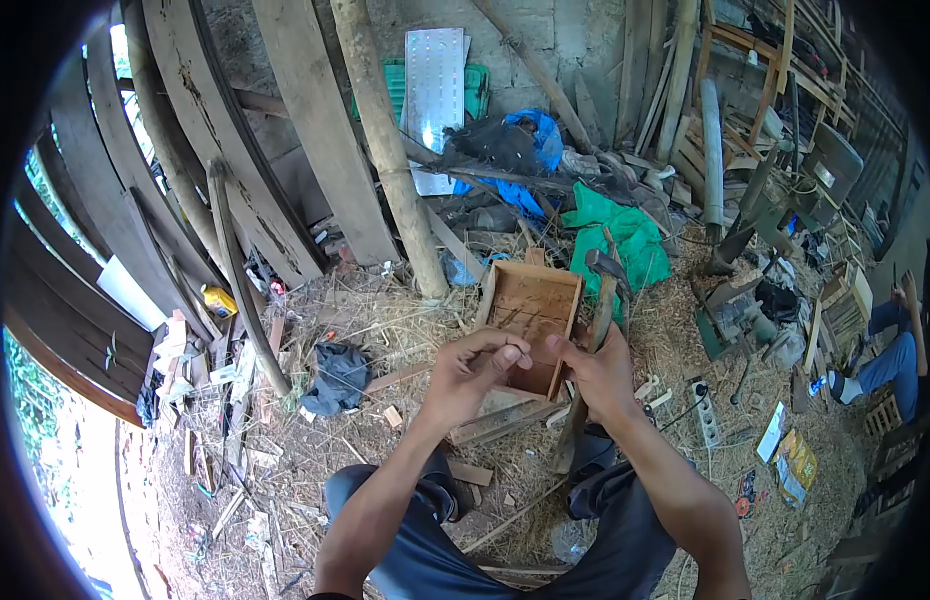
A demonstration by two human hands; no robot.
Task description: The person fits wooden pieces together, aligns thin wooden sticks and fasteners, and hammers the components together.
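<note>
The box [530, 305] sits between both grips, reaching beyond them. The left hand [465, 376] has its grip pressed together, thumb to finger, over the box; anything pinched is too small to tell. The right hand [600, 372] grips the hammer [606, 300], head up; beyond lies green sheeting [635, 245].

The person wore slate-blue trousers [625, 555] at the bottom centre of the frame, plain over the thighs, with creases and darker, shadowed folds lower on the legs. A sliver of black cloth [330, 596], perhaps a sleeve edge, showed at the bottom edge, left of centre. The left hand [463, 378] and right hand [602, 378] were bare, as were both slim forearms.
</note>
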